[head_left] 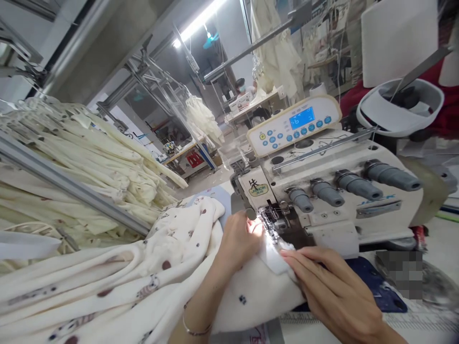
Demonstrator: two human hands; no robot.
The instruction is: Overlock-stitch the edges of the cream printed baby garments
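Observation:
A cream fleece fabric [150, 272] with small brown prints lies across the table and runs under the presser foot [274, 222] of a white overlock sewing machine [322, 191]. My left hand [238, 241] presses on the fabric just left of the needle, fingers curled at the edge. My right hand [330, 286] lies flat on the fabric in front of the machine, fingertips pointing at the foot. The seam under the foot is lit brightly and partly hidden by my left hand.
A tall stack of cream garments [82, 157] hangs over a metal rail [71, 188] at the left. The machine's control panel [294, 126] shows a blue display. A white thread cone [394, 40] stands behind it. Another person [241, 88] sits far back.

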